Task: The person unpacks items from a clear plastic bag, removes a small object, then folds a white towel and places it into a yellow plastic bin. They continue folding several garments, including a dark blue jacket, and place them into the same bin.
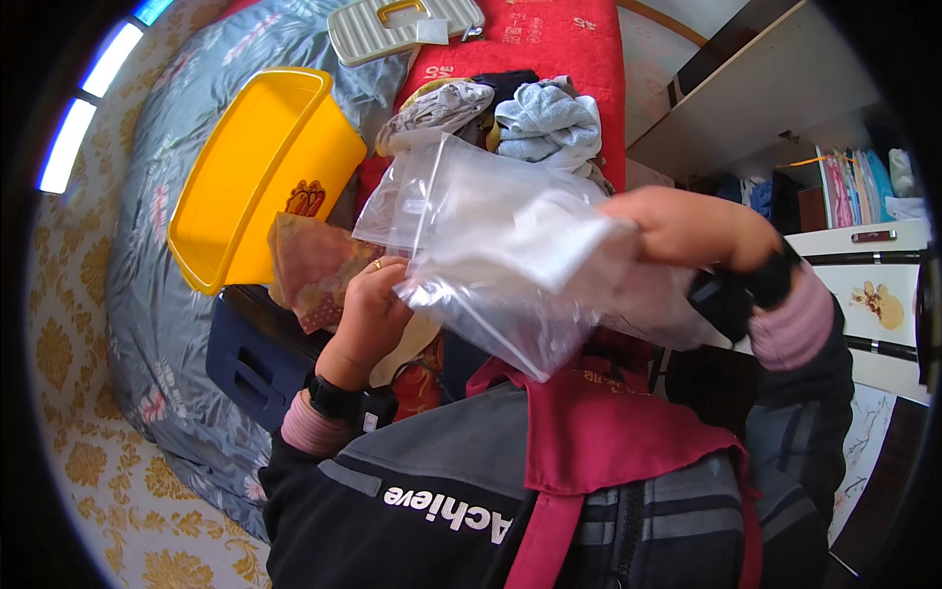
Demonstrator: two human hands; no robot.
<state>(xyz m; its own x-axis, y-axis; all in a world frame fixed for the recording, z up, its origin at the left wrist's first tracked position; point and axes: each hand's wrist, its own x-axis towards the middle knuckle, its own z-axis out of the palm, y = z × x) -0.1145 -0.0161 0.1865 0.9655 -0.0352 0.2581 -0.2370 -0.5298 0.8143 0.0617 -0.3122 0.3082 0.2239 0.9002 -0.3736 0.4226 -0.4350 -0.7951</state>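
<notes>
A clear plastic zip bag (486,184) spreads between my hands in front of my chest. My left hand (379,294), with a ring on one finger, pinches the bag near its zip strip. At the other side my right hand (655,221) is closed on bag film and is blurred. Whitish material (552,235) shows beside it; whether this lies inside the bag cannot be told. Just left of my left hand is a folded patterned cloth (316,265). Beyond the bag lie a crumpled light blue cloth (548,121) and a bundled beige-grey garment (449,107).
A yellow plastic tub (294,177) rests tilted on the bed with a grey floral cover (169,309). Near me is a dark blue plastic box (246,375). A ribbed lid (357,33) lies on the red quilt (515,51). An opened cupboard (765,96) stands at the right.
</notes>
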